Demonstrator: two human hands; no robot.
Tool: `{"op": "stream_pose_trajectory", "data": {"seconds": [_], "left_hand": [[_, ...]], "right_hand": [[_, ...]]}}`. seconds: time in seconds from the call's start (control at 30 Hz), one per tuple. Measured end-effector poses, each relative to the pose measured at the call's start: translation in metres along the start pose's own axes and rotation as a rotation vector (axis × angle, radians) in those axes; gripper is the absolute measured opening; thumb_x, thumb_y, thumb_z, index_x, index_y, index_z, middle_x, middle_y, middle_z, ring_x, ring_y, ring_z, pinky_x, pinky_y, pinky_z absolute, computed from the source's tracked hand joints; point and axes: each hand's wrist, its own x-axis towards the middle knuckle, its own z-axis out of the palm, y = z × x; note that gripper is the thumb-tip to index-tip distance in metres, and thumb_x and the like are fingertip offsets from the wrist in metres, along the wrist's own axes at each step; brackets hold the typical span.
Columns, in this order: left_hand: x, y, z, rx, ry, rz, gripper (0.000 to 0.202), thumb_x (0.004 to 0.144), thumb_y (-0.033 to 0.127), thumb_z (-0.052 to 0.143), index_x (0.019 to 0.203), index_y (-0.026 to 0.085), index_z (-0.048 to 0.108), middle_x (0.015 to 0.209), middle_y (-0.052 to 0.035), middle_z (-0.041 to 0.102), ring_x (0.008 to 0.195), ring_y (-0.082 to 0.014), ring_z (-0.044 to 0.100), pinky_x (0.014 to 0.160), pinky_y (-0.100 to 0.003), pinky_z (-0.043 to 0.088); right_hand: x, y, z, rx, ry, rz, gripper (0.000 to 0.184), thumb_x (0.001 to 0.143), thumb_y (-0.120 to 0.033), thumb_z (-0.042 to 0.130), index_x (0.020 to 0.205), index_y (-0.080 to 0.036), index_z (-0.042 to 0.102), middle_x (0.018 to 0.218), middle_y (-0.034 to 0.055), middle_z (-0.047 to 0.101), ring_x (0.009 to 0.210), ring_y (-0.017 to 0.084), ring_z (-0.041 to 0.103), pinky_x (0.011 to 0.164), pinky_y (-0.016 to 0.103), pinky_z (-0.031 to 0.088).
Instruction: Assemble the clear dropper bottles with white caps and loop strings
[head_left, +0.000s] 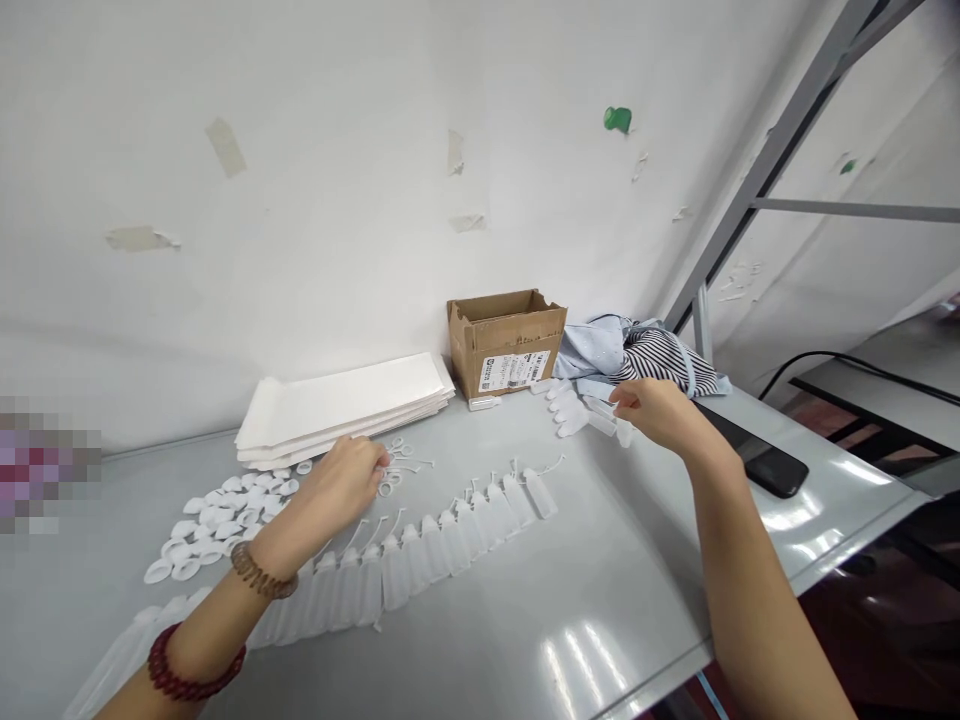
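Note:
My left hand (346, 482) reaches into a scatter of small white ring-tab pieces (403, 462) on the grey table (570, 600), fingers curled over one of them. My right hand (654, 412) is closed on a small clear plastic bottle (609, 420) at the edge of a loose group of such bottles (570, 408). A long row of clear bottles (420, 552) lies side by side in front of me, from the lower left up to the middle. A heap of white caps (217, 520) lies to the left of my left hand.
A stack of white flat bags (345, 405) and an open cardboard box (507, 342) stand against the wall. Striped and blue cloth (645, 355) lies right of the box, and a black phone (765, 462) near the table's right edge. A grey metal frame (757, 170) rises at the right.

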Motion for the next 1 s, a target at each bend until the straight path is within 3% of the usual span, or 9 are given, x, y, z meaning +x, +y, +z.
{"op": "stream_pose_trajectory", "data": {"seconds": [0.2, 0.47, 0.6, 0.8, 1.0], "left_hand": [[0.000, 0.003, -0.005, -0.062, 0.063, 0.001, 0.022, 0.075, 0.017, 0.043, 0.064, 0.020, 0.063, 0.072, -0.0083, 0.070, 0.078, -0.0278, 0.063, 0.068, -0.034, 0.045], [-0.013, 0.018, -0.022, -0.241, 0.324, -0.121, 0.030, 0.084, 0.039, 0.041, 0.088, 0.022, 0.065, 0.089, -0.0048, 0.074, 0.078, -0.0229, 0.066, 0.068, -0.031, 0.050], [-0.030, 0.024, -0.027, -0.440, 0.410, -0.160, 0.025, 0.080, 0.046, 0.053, 0.085, 0.025, 0.068, 0.089, -0.0001, 0.075, 0.078, -0.0199, 0.068, 0.068, -0.027, 0.053], [-0.066, 0.019, -0.020, -0.562, 0.517, -0.370, 0.019, 0.072, 0.048, 0.066, 0.079, 0.031, 0.071, 0.082, 0.0041, 0.075, 0.081, -0.0211, 0.071, 0.070, -0.026, 0.057], [-0.079, 0.013, -0.015, -0.585, 0.597, -0.447, 0.019, 0.068, 0.047, 0.069, 0.078, 0.031, 0.071, 0.081, 0.0052, 0.075, 0.080, -0.0216, 0.072, 0.072, -0.028, 0.060]], "right_hand": [[-0.002, 0.004, -0.003, -0.058, 0.013, 0.039, 0.022, 0.075, -0.009, 0.055, 0.091, -0.017, 0.069, 0.085, 0.0057, 0.072, 0.077, 0.021, 0.064, 0.061, 0.027, 0.042], [-0.008, 0.004, -0.004, -0.144, -0.010, 0.144, 0.017, 0.076, -0.022, 0.058, 0.090, -0.018, 0.068, 0.090, 0.0079, 0.070, 0.080, 0.024, 0.063, 0.054, 0.028, 0.037], [-0.007, -0.002, -0.003, -0.175, -0.051, 0.165, 0.023, 0.080, -0.030, 0.056, 0.095, -0.017, 0.066, 0.094, 0.0101, 0.069, 0.084, 0.025, 0.062, 0.055, 0.029, 0.037], [-0.006, -0.002, 0.001, -0.192, -0.152, 0.162, 0.036, 0.070, -0.006, 0.050, 0.097, -0.023, 0.068, 0.093, 0.0062, 0.068, 0.081, 0.021, 0.062, 0.055, 0.026, 0.036], [0.002, 0.008, 0.012, -0.175, -0.225, 0.158, 0.038, 0.065, -0.006, 0.058, 0.095, -0.025, 0.069, 0.082, 0.0018, 0.067, 0.070, 0.016, 0.061, 0.053, 0.022, 0.035]]}}
